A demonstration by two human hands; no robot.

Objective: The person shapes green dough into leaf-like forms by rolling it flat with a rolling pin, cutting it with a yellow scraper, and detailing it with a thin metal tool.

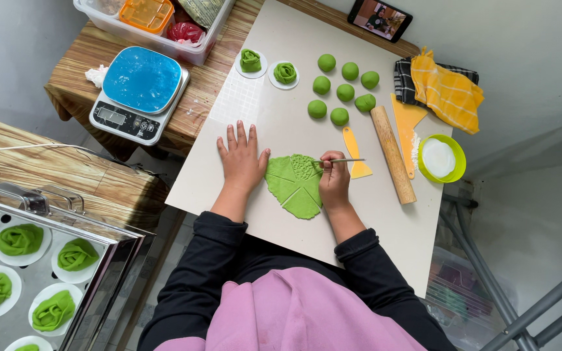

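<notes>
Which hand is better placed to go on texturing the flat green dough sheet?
Right: the right hand already holds the thin metal tool over the flat green dough sheet, at its dotted part. The left hand lies flat on the white board beside it.

Bare table (255, 201) lies left of the hands; the rolling pin (393, 155) and dough balls (339, 91) crowd the right and far side.

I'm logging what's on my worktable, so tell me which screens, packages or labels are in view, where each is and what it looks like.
Black smartphone: far edge of the white board, lying flat, screen lit with a picture.
Kitchen scale: wooden table left of the board, white body, blue square platform, small grey display at the front.
Clear plastic tub: behind the scale, holding orange and red items.
</notes>
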